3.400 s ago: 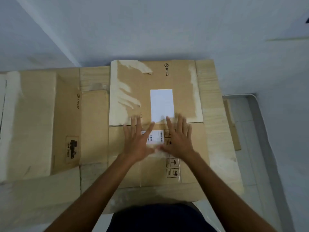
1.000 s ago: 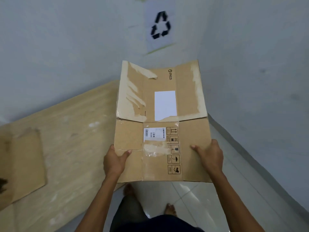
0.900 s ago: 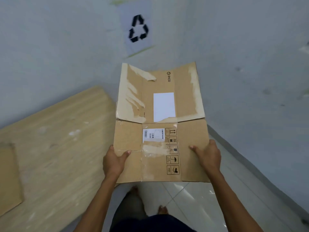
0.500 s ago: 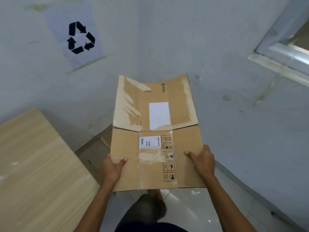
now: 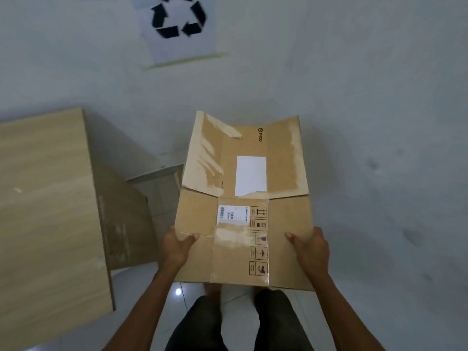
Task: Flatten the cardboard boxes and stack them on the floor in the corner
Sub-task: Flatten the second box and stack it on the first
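Note:
I hold a flattened brown cardboard box [image 5: 278,173] out in front of me, above the floor. It bears a white label, a barcode sticker, handling symbols and torn tape marks. My left hand [image 5: 176,245] grips its left edge with the thumb on top. My right hand [image 5: 310,249] grips the right edge the same way. Past the box's left edge, a sliver of other cardboard [image 5: 178,177] lies on the floor by the wall; most of it is hidden.
A light wooden table [image 5: 48,211] stands at the left, its side panel facing me. A recycling sign [image 5: 178,24] is taped on the grey wall ahead. White glossy floor tiles [image 5: 235,307] show below, with my legs over them.
Earlier the flattened box lay on the table under both palms. I have since lifted it by its side edges and carried it away from the table, turning to face the wall with the recycling sign.

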